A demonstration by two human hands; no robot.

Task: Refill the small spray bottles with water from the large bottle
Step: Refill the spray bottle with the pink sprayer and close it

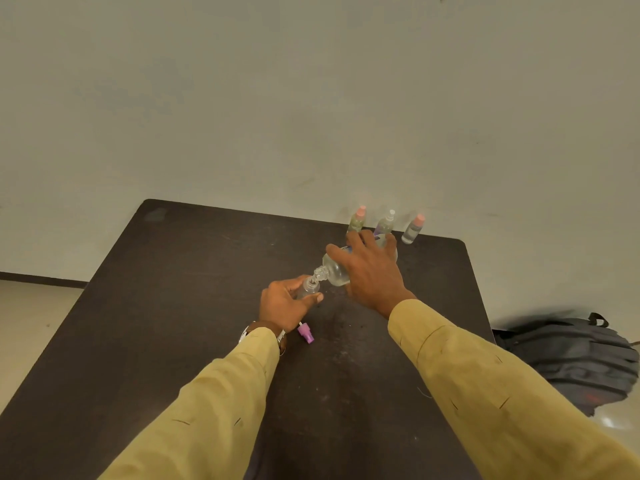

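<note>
While palm-down, right hand (372,273) atop bottle (334,271)

Three small bottles (385,223) behind large bottle (334,270), apparently on table (173,306).

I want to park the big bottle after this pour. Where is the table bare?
The far-left stretch of the table, between its back edge and the left hand, is bare. So is the near strip between the sleeves. Crowded: the far-right edge, where three spray bottles stand behind the right hand, and by the purple spray cap.
</note>
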